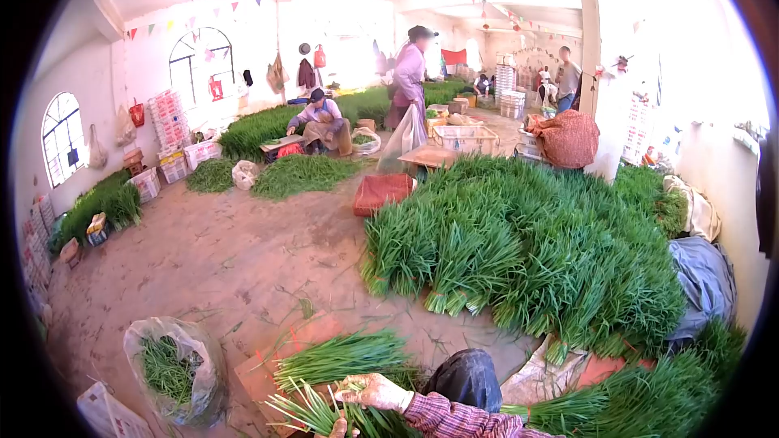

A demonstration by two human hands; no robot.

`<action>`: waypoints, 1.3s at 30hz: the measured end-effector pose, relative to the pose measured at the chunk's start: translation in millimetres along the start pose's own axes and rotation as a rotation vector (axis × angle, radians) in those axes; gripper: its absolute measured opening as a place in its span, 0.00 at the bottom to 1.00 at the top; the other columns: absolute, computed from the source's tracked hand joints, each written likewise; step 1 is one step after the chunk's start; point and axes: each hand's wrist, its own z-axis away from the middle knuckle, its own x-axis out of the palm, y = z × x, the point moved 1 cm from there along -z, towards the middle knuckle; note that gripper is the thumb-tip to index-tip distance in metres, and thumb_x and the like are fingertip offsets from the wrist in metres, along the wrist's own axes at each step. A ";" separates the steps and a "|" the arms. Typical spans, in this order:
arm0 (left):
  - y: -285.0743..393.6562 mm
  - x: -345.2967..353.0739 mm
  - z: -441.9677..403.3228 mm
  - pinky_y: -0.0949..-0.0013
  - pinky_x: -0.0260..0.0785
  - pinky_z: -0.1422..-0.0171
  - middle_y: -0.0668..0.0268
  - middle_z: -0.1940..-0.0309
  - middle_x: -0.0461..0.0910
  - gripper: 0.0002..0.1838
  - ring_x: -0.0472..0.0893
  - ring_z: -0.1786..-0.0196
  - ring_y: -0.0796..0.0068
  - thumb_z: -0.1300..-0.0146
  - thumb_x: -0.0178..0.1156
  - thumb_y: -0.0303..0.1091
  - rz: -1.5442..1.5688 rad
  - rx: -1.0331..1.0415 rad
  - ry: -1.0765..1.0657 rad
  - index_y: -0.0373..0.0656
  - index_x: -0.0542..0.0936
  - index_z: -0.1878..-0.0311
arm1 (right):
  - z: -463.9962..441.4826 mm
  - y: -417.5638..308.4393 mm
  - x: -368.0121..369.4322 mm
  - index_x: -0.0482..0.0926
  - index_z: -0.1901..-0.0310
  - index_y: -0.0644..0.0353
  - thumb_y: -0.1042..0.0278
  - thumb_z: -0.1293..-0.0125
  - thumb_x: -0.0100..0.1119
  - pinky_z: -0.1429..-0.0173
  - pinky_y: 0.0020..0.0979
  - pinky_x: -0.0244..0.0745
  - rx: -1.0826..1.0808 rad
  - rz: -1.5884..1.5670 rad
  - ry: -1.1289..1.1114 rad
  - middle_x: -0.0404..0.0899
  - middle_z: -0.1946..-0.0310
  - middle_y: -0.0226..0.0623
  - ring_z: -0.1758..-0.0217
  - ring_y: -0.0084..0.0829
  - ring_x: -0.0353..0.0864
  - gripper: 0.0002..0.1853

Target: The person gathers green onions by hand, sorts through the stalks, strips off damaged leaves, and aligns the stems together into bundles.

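At the bottom centre, a bunch of green chives [307, 410] with pale stalk ends lies across my left hand [339, 428]. Only the fingers of that hand show, closed around the stalks at the frame's lower edge. My right hand [377, 392], which looks covered by a pale, soiled glove, reaches in from the right under a plaid sleeve [454, 417]. Its fingers are bent together at the stalk ends of the same bunch. Just beyond my hands, a loose pile of chives [345, 357] rests on a reddish-brown sheet [258, 371] on the floor.
A clear plastic bag [209, 396] of green scraps stands left, beside a white crate [109, 414]. Heaped chive bundles [527, 235] fill the right. A red bag [383, 193] lies behind. A seated person [320, 122] and a standing person [408, 77] are further back.
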 end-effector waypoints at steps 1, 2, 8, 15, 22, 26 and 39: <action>-1.2 0.8 0.5 0.75 0.75 0.61 0.65 0.46 0.80 0.23 0.80 0.57 0.77 0.35 0.67 0.28 -0.017 0.015 0.030 0.36 0.76 0.38 | -1.6 2.8 -0.4 0.81 0.51 0.52 0.45 0.31 0.62 0.64 0.26 0.75 -0.019 -0.047 0.019 0.81 0.66 0.26 0.75 0.18 0.73 0.19; -2.2 0.7 1.4 0.75 0.75 0.61 0.65 0.46 0.80 0.23 0.80 0.57 0.77 0.35 0.67 0.28 -0.020 0.013 0.032 0.36 0.76 0.38 | -2.6 5.8 -0.5 0.81 0.51 0.52 0.45 0.31 0.62 0.64 0.26 0.75 -0.017 -0.051 0.018 0.81 0.66 0.26 0.75 0.18 0.73 0.19; 1.9 4.5 1.1 0.75 0.76 0.61 0.64 0.47 0.80 0.21 0.80 0.57 0.77 0.34 0.65 0.27 -0.061 0.021 -0.003 0.34 0.76 0.38 | 4.8 0.9 -4.4 0.82 0.43 0.51 0.51 0.29 0.62 0.59 0.23 0.74 -0.101 -0.122 -0.166 0.84 0.54 0.23 0.63 0.15 0.76 0.18; 3.4 7.8 -0.8 0.74 0.76 0.59 0.63 0.47 0.80 0.21 0.80 0.56 0.76 0.33 0.63 0.26 -0.026 -0.052 0.032 0.33 0.76 0.37 | -4.3 22.8 1.9 0.83 0.43 0.50 0.56 0.28 0.62 0.57 0.22 0.74 -0.065 -0.159 -0.133 0.85 0.53 0.22 0.60 0.15 0.76 0.16; 17.5 16.3 4.6 0.70 0.77 0.52 0.59 0.49 0.80 0.19 0.81 0.55 0.71 0.31 0.61 0.26 0.033 0.048 -0.057 0.31 0.76 0.39 | -1.0 21.8 3.2 0.82 0.45 0.51 0.54 0.29 0.63 0.60 0.21 0.72 -0.051 -0.166 -0.098 0.85 0.55 0.20 0.62 0.13 0.75 0.16; 31.4 23.2 9.3 0.70 0.76 0.53 0.59 0.50 0.81 0.19 0.81 0.56 0.71 0.31 0.62 0.27 0.065 0.053 0.008 0.31 0.76 0.40 | 5.6 11.5 1.5 0.81 0.49 0.52 0.54 0.29 0.63 0.62 0.21 0.72 -0.120 -0.253 -0.135 0.84 0.53 0.20 0.60 0.13 0.76 0.14; 31.8 -23.2 -25.1 0.78 0.70 0.68 0.60 0.51 0.84 0.22 0.84 0.59 0.75 0.32 0.65 0.36 0.083 0.214 -0.087 0.33 0.77 0.40 | 59.2 -31.6 -41.9 0.76 0.57 0.67 0.78 0.45 0.73 0.57 0.39 0.82 -0.516 -0.880 -0.097 0.84 0.61 0.44 0.64 0.37 0.85 0.16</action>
